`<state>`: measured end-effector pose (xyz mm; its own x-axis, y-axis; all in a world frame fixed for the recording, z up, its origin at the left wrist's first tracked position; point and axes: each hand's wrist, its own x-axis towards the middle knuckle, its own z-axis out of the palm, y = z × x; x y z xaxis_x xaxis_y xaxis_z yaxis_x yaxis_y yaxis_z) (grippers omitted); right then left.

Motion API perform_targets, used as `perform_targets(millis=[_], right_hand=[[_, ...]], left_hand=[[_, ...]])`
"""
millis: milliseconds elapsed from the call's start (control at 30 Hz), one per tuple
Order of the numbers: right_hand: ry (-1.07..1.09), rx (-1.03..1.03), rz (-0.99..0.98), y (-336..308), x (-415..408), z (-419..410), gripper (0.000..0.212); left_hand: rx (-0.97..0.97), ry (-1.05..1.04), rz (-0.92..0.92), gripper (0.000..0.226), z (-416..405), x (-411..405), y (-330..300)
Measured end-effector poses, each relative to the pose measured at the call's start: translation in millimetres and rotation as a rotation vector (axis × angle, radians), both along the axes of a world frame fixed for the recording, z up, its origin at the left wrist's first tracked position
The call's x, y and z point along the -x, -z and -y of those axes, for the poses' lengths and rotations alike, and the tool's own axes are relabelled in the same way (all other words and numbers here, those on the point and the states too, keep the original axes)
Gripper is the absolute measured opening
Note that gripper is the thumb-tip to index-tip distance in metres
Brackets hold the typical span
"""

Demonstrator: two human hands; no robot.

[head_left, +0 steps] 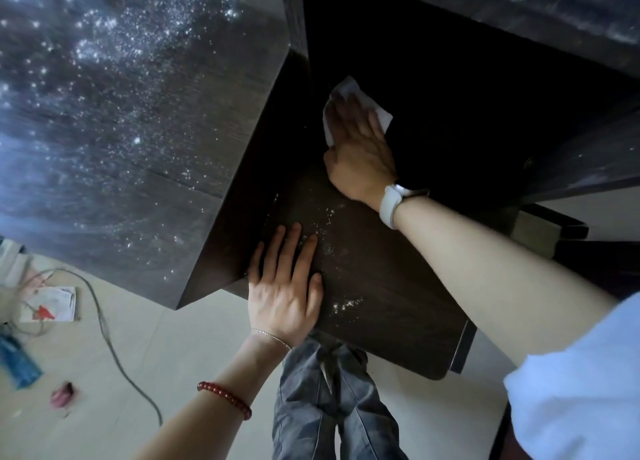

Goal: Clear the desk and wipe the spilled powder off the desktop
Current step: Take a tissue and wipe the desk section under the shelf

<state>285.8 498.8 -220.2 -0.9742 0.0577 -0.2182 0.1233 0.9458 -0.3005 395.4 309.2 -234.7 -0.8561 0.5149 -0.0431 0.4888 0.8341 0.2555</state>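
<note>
One head-worn wide-angle view; looks steeply down (tilted) at a dark desk (363, 286), close.

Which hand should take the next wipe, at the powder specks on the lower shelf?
Right. The right hand already presses the white tissue flat on the lower shelf, just beyond the powder specks. The left hand lies flat on the shelf, empty, beside the specks.
</note>
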Motion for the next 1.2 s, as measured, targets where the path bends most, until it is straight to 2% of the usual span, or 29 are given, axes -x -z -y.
perform_targets(millis=[100,200,300,567,800,867,967,1033,1100,1200], right_hand=[[-0.183,0.002,-0.047,2,-30,12,0.064],[-0.328,0.009,-0.037,6,-52,20,0.073],[-0.326,0.001,-0.053,5,-48,25,0.071],[-0.182,-0.003,-0.068,0,-47,55,0.062],[-0.611,0.036,-0.039,6,-95,66,0.064],[-0.565,0.056,-0.068,7,-81,55,0.064],[-0.210,0.156,-0.074,1,-48,38,0.059],[-0.071,0.174,-0.040,-1,-32,35,0.058],[-0.076,0.143,-0.074,-1,-35,46,0.059],[-0.209,0.046,-0.078,6,-74,80,0.062]], left_hand=[[-0.010,0.007,0.014,0.050,0,0,0],[-0.065,0.010,0.030,0.049,3,-2,-2],[-0.087,-0.024,0.045,0.050,9,-11,-6],[0.018,-0.029,0.094,0.052,41,-40,-7],[0.065,-0.027,0.104,0.056,61,-48,-6],[0.080,-0.033,0.107,0.056,61,-48,-7],[0.122,-0.034,0.112,0.056,62,-48,-6],[0.146,-0.029,0.120,0.055,64,-48,-5],[0.155,-0.026,0.128,0.055,66,-48,-4],[0.147,-0.025,0.147,0.054,71,-49,-6]])
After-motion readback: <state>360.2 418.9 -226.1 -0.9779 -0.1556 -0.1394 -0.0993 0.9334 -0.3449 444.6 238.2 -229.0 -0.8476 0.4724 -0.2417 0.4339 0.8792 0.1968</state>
